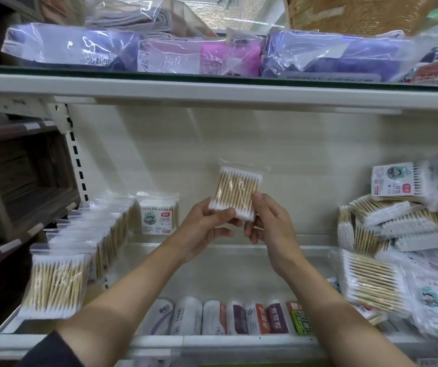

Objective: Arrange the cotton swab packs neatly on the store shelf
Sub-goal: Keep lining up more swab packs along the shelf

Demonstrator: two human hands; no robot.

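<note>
Swab pack (235, 193): wooden sticks, clear wrap

The middle of the shelf (239, 263) lies bare, an open lane running back to the rear wall (265, 144). Left of that lane stands a tidy row of swab packs (85, 234), with one upright pack (158, 214) at the back. Right of the lane a loose heap of packs (398, 234) spills forward. Above the lane the upper shelf (212, 88) overhangs. Both hands hold a pack (236, 193) over the lane.
</note>
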